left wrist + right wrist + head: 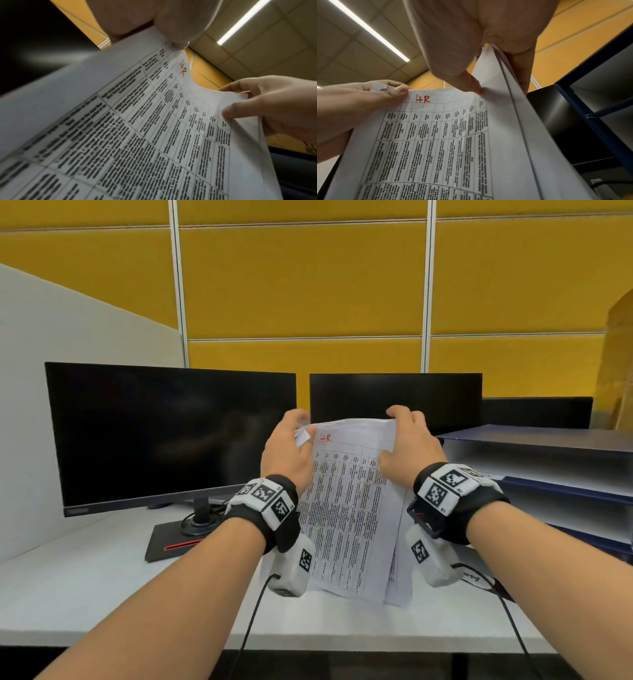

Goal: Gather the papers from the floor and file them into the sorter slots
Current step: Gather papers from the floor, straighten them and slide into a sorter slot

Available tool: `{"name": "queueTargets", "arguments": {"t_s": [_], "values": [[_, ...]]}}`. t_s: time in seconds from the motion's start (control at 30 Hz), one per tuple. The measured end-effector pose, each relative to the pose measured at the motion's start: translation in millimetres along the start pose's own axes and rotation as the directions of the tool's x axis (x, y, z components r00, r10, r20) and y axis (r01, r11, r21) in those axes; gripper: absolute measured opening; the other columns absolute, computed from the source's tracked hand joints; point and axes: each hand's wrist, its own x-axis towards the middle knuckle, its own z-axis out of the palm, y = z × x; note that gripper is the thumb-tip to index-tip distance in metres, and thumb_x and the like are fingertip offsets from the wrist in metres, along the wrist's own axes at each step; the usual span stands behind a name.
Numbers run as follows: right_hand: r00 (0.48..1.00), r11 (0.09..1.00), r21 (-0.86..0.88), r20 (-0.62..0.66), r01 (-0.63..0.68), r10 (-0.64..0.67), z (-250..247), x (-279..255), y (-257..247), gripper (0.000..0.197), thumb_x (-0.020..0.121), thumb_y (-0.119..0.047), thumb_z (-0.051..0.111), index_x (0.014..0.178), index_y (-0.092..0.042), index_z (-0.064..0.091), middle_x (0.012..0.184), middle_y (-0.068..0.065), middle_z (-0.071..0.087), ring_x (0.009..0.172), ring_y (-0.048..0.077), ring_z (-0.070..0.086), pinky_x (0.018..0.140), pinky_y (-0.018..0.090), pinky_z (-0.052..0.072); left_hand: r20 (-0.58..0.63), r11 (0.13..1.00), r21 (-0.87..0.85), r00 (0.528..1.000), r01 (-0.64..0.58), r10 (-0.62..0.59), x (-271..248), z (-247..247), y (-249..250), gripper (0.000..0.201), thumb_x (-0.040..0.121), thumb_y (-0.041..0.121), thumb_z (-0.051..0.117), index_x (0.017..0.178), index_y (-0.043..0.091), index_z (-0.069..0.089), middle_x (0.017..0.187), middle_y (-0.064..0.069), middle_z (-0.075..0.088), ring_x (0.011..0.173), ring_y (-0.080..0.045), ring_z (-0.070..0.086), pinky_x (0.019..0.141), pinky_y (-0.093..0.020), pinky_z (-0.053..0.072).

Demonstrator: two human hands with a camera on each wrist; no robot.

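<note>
A stack of white papers [346,508] stands upright over the desk, its lower edge down at the desk top. The front sheet [436,142] carries a printed table and a red handwritten mark near the top. My left hand [301,429] pinches the top left corner of the front sheet [154,135], thumb in front. My right hand [399,436] grips the top right of the stack, thumb in front and fingers behind. The blue sorter [548,440] with grey slots stands just right of the papers; one slot holds a sheet.
Two dark monitors [164,433] [394,395] stand behind the papers on the white desk [85,577]. A black monitor base with cables [178,539] lies left of my left wrist. Yellow partition panels [308,285] close the back. The sorter's blue frame [590,108] is near my right hand.
</note>
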Motion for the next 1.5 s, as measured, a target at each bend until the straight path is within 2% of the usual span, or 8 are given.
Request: {"name": "queueTargets", "arguments": {"t_s": [0.23, 0.4, 0.53, 0.7, 0.87, 1.03, 1.17, 1.5], "values": [[0.998, 0.962, 0.271, -0.059, 0.022, -0.006, 2, -2, 16, 0.041, 0.087, -0.019, 0.064, 0.124, -0.027, 0.050, 0.116, -0.001, 0.051, 0.097, 0.013, 0.050, 0.079, 0.027, 0.042, -0.032, 0.993, -0.064, 0.994, 0.100, -0.102, 8, -11, -8, 0.004, 0.096, 0.032, 0.051, 0.093, 0.032, 0.053, 0.093, 0.011, 0.058, 0.088, -0.014, 0.062, 0.077, -0.043, 0.057], [0.987, 0.674, 0.729, 0.013, -0.118, 0.158, 15, -15, 19, 0.050, 0.083, -0.018, 0.070, 0.127, -0.019, 0.046, 0.115, 0.001, 0.057, 0.102, 0.017, 0.060, 0.083, 0.032, 0.054, -0.084, 0.957, -0.185, 0.966, 0.225, -0.244, 7, -15, -6, 0.014, 0.095, 0.028, 0.054, 0.104, 0.023, 0.045, 0.098, 0.001, 0.058, 0.088, -0.018, 0.061, 0.071, -0.034, 0.054], [0.985, 0.692, 0.718, -0.047, -0.081, 0.164, 27, -20, 0, 0.024, 0.089, -0.007, 0.060, 0.108, -0.020, 0.055, 0.100, -0.004, 0.062, 0.088, 0.008, 0.061, 0.080, 0.030, 0.055, -0.127, 0.941, -0.272, 0.962, 0.200, -0.241, -4, -2, 15, 0.027, 0.091, 0.021, 0.061, 0.112, 0.026, 0.044, 0.093, 0.012, 0.052, 0.089, -0.009, 0.058, 0.077, -0.028, 0.050], [0.973, 0.687, 0.720, -0.080, -0.095, 0.218, 28, -20, 4, 0.060, 0.082, -0.001, 0.057, 0.134, -0.026, 0.038, 0.120, 0.001, 0.051, 0.106, 0.020, 0.056, 0.087, 0.037, 0.053, -0.143, 0.988, -0.114, 0.983, 0.102, -0.118, -14, 7, 21, 0.026, 0.092, 0.033, 0.059, 0.116, 0.030, 0.050, 0.113, 0.012, 0.049, 0.095, -0.006, 0.047, 0.079, -0.023, 0.034], [0.975, 0.745, 0.660, -0.093, -0.090, 0.200, 29, -21, 6, 0.074, 0.073, -0.053, 0.058, 0.137, -0.038, 0.025, 0.138, 0.001, 0.044, 0.123, 0.022, 0.049, 0.099, 0.047, 0.045, -0.141, 0.966, -0.112, 0.959, 0.231, -0.246, 1, 7, 13, 0.024, 0.090, 0.040, 0.055, 0.088, 0.017, 0.060, 0.083, 0.010, 0.057, 0.081, -0.011, 0.055, 0.072, -0.028, 0.043], [0.831, 0.532, 0.798, -0.073, -0.283, 0.552, 20, 3, 3, 0.038, 0.087, -0.055, 0.047, 0.094, -0.019, 0.055, 0.091, -0.001, 0.056, 0.086, 0.020, 0.053, 0.076, 0.034, 0.042, -0.209, 0.951, -0.139, 0.930, 0.276, -0.301, 8, 10, 12, 0.019, 0.088, 0.032, 0.058, 0.081, 0.014, 0.058, 0.074, 0.009, 0.053, 0.069, -0.008, 0.051, 0.067, -0.028, 0.046], [0.822, 0.582, 0.770, -0.139, -0.261, 0.552, 20, 11, 7, 0.037, 0.091, -0.037, 0.045, 0.059, -0.017, 0.042, 0.062, -0.001, 0.042, 0.063, 0.018, 0.042, 0.063, 0.031, 0.033, -0.217, 0.932, -0.154, 0.909, 0.329, -0.356, 14, 4, 4, 0.018, 0.085, 0.030, 0.059, 0.071, 0.021, 0.053, 0.074, 0.009, 0.054, 0.072, -0.011, 0.055, 0.060, -0.024, 0.043], [0.885, 0.793, 0.607, -0.397, 0.052, 0.245, 17, 8, -10, 0.017, 0.095, -0.034, 0.050, 0.096, -0.022, 0.062, 0.082, -0.015, 0.055, 0.075, 0.000, 0.051, 0.066, 0.017, 0.040, -0.320, 0.986, -0.067, 0.932, 0.155, -0.168, 14, 9, 23, 0.016, 0.092, 0.029, 0.059, 0.084, 0.016, 0.057, 0.070, 0.016, 0.048, 0.070, -0.003, 0.045, 0.068, -0.022, 0.034]]}}
